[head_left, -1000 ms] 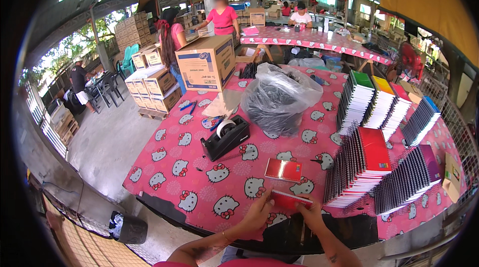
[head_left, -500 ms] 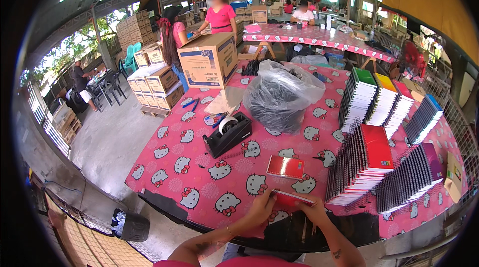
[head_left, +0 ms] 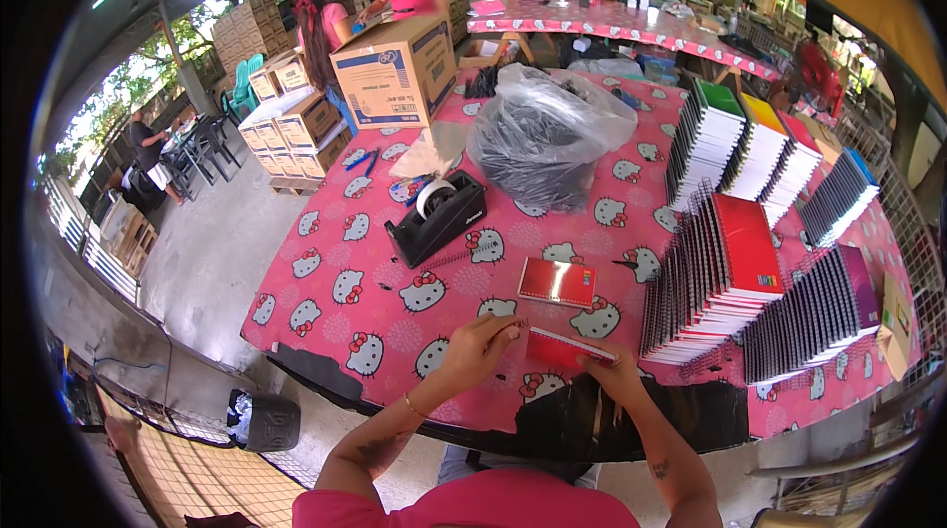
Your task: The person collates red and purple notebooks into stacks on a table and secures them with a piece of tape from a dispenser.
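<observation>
Clamping a glossy, rectangular red notebook (head_left: 555,350), the right hand (head_left: 616,374) sits apart from the curled left hand (head_left: 477,352).

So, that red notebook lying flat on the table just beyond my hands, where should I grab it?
I'd pinch the loose red notebook by its left short edge, coming from the left with your left hand, thumb on top, fingertips easing underneath. It lies flat and looks thin, and that end seems open, while the held notebook in your right hand crowds its near side.
</observation>
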Demonstrator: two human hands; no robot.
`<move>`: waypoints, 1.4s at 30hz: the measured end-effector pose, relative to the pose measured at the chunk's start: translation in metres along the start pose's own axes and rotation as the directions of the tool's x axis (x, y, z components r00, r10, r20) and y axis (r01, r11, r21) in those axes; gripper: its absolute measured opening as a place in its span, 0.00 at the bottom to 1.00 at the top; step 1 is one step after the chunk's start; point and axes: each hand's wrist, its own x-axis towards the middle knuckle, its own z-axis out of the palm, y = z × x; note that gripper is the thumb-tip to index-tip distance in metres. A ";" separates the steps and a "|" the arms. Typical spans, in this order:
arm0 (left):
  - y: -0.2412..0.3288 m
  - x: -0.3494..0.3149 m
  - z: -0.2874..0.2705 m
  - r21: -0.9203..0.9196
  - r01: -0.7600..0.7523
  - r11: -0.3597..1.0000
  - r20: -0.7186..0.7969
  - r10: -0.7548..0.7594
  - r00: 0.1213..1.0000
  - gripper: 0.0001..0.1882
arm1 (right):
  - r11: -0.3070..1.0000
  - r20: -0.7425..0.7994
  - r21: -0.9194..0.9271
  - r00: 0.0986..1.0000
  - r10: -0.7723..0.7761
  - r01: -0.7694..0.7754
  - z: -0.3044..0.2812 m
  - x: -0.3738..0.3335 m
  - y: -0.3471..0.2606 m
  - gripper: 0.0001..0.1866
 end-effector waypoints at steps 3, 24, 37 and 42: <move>0.011 -0.005 -0.002 -0.060 0.090 0.994 0.020 -0.089 0.996 0.12 | 1.000 -0.001 -0.003 1.000 0.009 -0.009 0.000 -0.002 0.000 0.18; 0.004 -0.001 0.002 0.060 -0.202 0.978 0.065 0.198 0.978 0.10 | 0.999 0.056 0.035 0.998 0.039 -0.041 -0.001 -0.006 -0.016 0.17; -0.005 0.007 0.005 0.205 -0.189 0.960 0.314 0.118 0.942 0.16 | 1.000 -0.011 0.021 1.000 0.009 -0.009 0.004 -0.009 -0.018 0.17; 0.035 -0.002 0.025 0.578 -0.239 0.780 0.198 0.150 0.969 0.25 | 0.995 -0.167 0.098 0.986 0.023 -0.006 0.015 -0.015 -0.036 0.17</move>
